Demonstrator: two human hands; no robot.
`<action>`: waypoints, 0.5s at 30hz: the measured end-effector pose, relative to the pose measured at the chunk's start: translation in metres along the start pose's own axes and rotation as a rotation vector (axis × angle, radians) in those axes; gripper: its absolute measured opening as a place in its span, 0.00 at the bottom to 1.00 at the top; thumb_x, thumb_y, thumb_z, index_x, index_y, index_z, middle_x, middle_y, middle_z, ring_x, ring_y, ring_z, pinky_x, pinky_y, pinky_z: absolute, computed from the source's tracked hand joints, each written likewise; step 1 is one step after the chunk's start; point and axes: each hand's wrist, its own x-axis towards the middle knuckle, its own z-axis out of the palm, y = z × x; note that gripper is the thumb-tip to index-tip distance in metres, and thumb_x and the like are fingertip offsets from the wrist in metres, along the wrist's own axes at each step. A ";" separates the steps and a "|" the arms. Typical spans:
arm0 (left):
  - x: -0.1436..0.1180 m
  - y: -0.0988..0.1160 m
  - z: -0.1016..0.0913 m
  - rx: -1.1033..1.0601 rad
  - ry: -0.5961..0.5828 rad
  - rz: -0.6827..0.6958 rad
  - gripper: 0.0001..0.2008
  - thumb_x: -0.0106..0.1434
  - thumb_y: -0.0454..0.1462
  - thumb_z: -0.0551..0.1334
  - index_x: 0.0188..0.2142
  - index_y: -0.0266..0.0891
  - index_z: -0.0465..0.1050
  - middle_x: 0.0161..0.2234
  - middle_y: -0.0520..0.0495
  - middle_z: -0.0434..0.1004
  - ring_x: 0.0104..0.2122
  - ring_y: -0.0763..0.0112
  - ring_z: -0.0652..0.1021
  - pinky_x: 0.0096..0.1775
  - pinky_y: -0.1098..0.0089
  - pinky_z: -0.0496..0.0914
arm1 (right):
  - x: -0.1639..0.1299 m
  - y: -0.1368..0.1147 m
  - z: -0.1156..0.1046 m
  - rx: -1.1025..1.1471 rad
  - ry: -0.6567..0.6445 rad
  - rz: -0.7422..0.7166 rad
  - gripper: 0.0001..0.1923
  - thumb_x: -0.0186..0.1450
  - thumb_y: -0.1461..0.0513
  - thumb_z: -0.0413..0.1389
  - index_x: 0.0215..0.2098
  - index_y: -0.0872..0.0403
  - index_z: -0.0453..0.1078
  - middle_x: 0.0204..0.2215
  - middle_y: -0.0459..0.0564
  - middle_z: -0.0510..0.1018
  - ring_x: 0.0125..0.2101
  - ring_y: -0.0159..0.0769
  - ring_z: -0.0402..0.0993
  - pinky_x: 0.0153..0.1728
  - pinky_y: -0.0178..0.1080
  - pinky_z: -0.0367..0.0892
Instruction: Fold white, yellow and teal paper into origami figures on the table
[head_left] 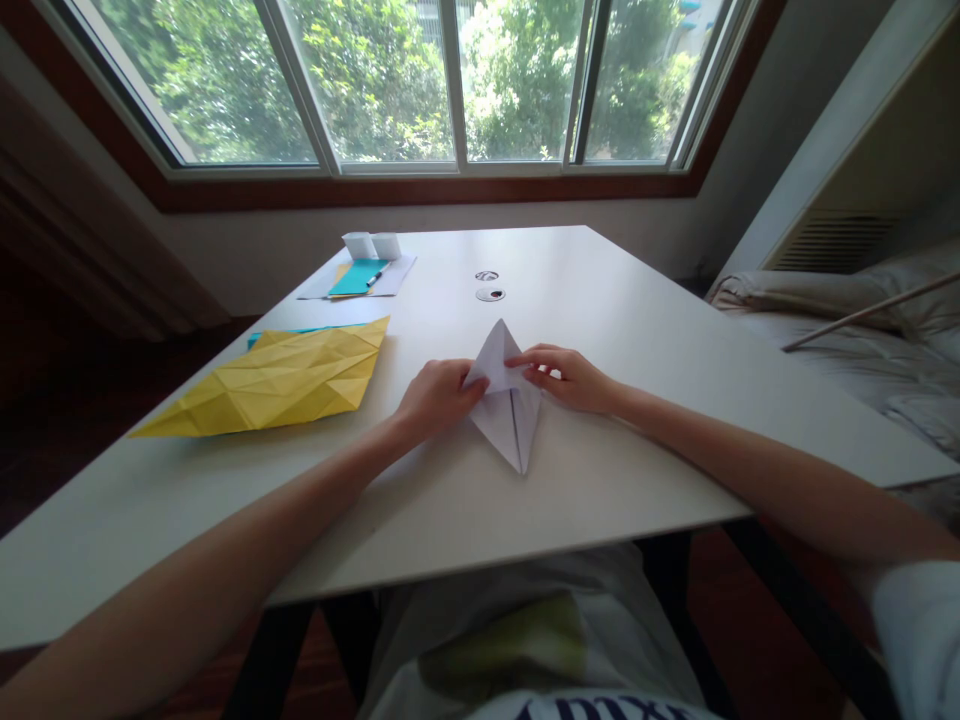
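Note:
A white sheet folded into a diamond, an origami paper [501, 408], is held just over the table in front of me. Down its lower half runs a slit between two flaps, and its top ends in a point. My left hand [442, 395] pinches the left corner, thumb on top and fingers behind. On the right side, my right hand [564, 378] touches the upper face with its index finger, the thumb close by and the other fingers curled. Whether the right fingertips grip a flap or only press on it is hard to make out.
Left of my hands, a creased yellow paper [292, 380] lies over a blue one. Farther back are teal paper [360, 277], a pen [377, 275] and two small white containers [372, 246]. Two round markings [490, 294] show on the white table [637, 440]; its front edge is near my body.

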 end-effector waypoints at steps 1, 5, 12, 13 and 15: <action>0.000 0.000 0.000 -0.006 -0.002 0.000 0.16 0.58 0.42 0.54 0.33 0.36 0.77 0.26 0.49 0.77 0.25 0.70 0.71 0.27 0.73 0.60 | 0.000 0.001 0.000 -0.008 -0.020 -0.006 0.15 0.64 0.64 0.49 0.46 0.53 0.71 0.39 0.52 0.75 0.35 0.31 0.71 0.34 0.34 0.67; 0.000 -0.001 0.000 -0.018 -0.001 0.003 0.16 0.58 0.42 0.54 0.34 0.37 0.77 0.26 0.50 0.76 0.25 0.71 0.71 0.28 0.73 0.60 | -0.002 0.003 -0.001 -0.076 -0.050 -0.021 0.16 0.64 0.62 0.49 0.49 0.51 0.69 0.36 0.49 0.75 0.31 0.29 0.69 0.33 0.33 0.66; 0.001 -0.002 0.000 0.011 -0.008 0.040 0.16 0.59 0.42 0.54 0.32 0.36 0.77 0.23 0.51 0.74 0.23 0.73 0.69 0.27 0.73 0.58 | -0.005 -0.002 -0.003 -0.331 -0.077 -0.028 0.19 0.63 0.59 0.53 0.52 0.50 0.66 0.34 0.49 0.75 0.31 0.32 0.69 0.35 0.36 0.65; 0.001 -0.002 0.001 0.016 -0.004 0.032 0.16 0.59 0.42 0.54 0.32 0.36 0.77 0.23 0.51 0.74 0.23 0.73 0.69 0.26 0.73 0.58 | -0.005 -0.003 -0.003 -0.339 -0.080 -0.034 0.19 0.63 0.60 0.53 0.52 0.50 0.66 0.35 0.49 0.75 0.31 0.32 0.69 0.36 0.36 0.65; 0.001 -0.002 0.001 0.019 0.002 0.020 0.16 0.59 0.43 0.54 0.32 0.36 0.77 0.24 0.51 0.75 0.23 0.72 0.69 0.26 0.73 0.58 | -0.006 -0.003 -0.003 -0.324 -0.093 -0.036 0.19 0.63 0.60 0.52 0.53 0.51 0.65 0.35 0.49 0.75 0.31 0.32 0.70 0.36 0.36 0.65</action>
